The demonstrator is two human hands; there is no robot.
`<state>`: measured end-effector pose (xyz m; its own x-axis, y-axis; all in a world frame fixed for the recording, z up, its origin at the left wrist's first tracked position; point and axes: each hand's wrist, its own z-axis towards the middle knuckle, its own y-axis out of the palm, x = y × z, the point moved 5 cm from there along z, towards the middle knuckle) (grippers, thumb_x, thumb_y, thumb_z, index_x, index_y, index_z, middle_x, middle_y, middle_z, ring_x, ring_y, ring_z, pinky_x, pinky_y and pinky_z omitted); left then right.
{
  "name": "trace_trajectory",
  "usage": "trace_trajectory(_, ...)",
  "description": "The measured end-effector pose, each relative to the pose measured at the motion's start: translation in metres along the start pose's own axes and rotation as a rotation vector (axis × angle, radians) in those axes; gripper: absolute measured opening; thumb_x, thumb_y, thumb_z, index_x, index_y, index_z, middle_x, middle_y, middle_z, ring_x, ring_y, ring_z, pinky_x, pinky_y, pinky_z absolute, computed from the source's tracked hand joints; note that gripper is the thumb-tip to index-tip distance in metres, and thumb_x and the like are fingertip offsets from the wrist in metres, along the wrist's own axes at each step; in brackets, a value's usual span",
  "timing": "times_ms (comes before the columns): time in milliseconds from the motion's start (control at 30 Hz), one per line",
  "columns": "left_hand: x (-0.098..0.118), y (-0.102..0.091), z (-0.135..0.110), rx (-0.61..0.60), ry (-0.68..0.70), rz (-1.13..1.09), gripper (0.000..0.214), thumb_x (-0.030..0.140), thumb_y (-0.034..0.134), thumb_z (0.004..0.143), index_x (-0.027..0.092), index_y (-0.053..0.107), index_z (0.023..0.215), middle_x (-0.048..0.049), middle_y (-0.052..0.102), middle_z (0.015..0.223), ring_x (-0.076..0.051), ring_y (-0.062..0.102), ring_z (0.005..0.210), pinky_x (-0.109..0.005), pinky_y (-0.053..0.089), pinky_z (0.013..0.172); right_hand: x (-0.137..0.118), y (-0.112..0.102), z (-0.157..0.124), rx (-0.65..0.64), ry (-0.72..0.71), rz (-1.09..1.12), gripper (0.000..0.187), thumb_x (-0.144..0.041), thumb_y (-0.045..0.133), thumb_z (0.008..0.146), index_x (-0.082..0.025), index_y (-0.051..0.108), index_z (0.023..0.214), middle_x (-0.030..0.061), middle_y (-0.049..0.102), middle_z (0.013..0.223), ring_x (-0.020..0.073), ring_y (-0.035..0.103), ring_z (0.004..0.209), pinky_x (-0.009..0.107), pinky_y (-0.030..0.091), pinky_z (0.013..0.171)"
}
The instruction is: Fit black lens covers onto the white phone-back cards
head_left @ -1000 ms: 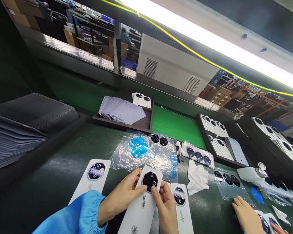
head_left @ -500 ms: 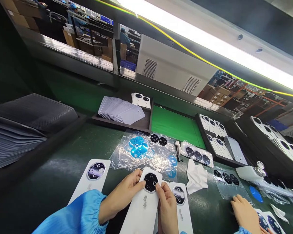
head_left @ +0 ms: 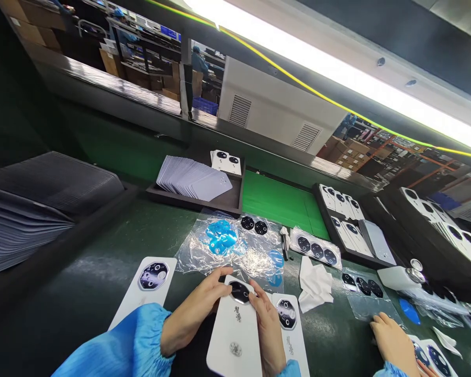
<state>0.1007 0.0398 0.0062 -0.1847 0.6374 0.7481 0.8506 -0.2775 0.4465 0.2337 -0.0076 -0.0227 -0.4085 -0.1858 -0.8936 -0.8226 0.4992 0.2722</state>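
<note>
A white phone back cover (head_left: 235, 327) with a dark octagonal camera panel is held between my two hands near the bottom middle of the head view. My left hand (head_left: 194, 314) pinches its upper left edge, thumb by the camera panel. On the opposite edge, my right hand (head_left: 267, 327) grips it with thumb and fingers beside the panel. Below the panel are dark lettering and a round grey mark. To the left lies a second white back cover (head_left: 130, 298); a third white back cover (head_left: 292, 340) lies just right of my right hand.
A plastic sheet (head_left: 192, 248) carries blue film pieces (head_left: 222, 236) and dark camera discs (head_left: 260, 227). Right of it are a white cloth (head_left: 316, 285) and a pack of discs (head_left: 317, 250). Behind is a tray of grey plates (head_left: 196, 178). A co-worker's hand (head_left: 394, 337) rests at right.
The held back cover has tilted, so its lower part with the round mark shows and its camera panel looks foreshortened. My fingers have shifted slightly along its top edges.
</note>
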Motion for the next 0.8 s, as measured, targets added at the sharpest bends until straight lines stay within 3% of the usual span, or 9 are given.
trace_trajectory(167,-0.003,-0.001,0.002,0.066,-0.039,0.003,0.065,0.048,0.067,0.057,0.02,0.054,0.114,0.0007,0.066,0.075,-0.023,0.062,0.078,-0.029,0.042,0.067,0.009,-0.014,0.007,0.074,-0.004,-0.102,0.028,-0.039,0.071,0.065,-0.036,0.072,0.093,0.0035,0.072,0.066,0.029,0.068,0.06,0.04,0.051,0.051)
trace_trajectory(433,-0.001,-0.001,0.0,0.067,-0.027,-0.009,0.061,0.051,0.067,0.06,0.021,0.055,0.112,-0.0012,0.066,0.085,-0.024,0.062,0.086,-0.031,0.043,0.073,0.013,-0.015,0.013,0.077,-0.041,-0.194,0.028,-0.046,0.062,0.07,-0.036,0.072,0.095,0.0039,0.073,0.068,0.0283,0.067,0.055,0.041,0.05,0.049)
trace_trajectory(633,-0.003,-0.002,0.003,0.072,-0.023,-0.01,0.061,0.049,0.067,0.06,0.02,0.055,0.112,-0.0008,0.067,0.084,-0.023,0.063,0.085,-0.03,0.044,0.072,0.01,-0.013,0.01,0.123,-0.125,-0.214,0.026,-0.044,0.065,0.068,-0.037,0.072,0.092,0.0041,0.071,0.065,0.0297,0.067,0.056,0.041,0.05,0.047)
trace_trajectory(800,0.0,-0.002,0.0,0.055,0.005,-0.014,0.059,0.047,0.065,0.069,0.02,0.052,0.119,-0.0015,0.067,0.088,-0.023,0.063,0.086,-0.031,0.045,0.074,0.007,-0.011,0.009,0.116,-0.089,-0.196,0.024,-0.043,0.066,0.067,-0.035,0.073,0.088,0.006,0.073,0.07,0.0308,0.067,0.059,0.042,0.05,0.05)
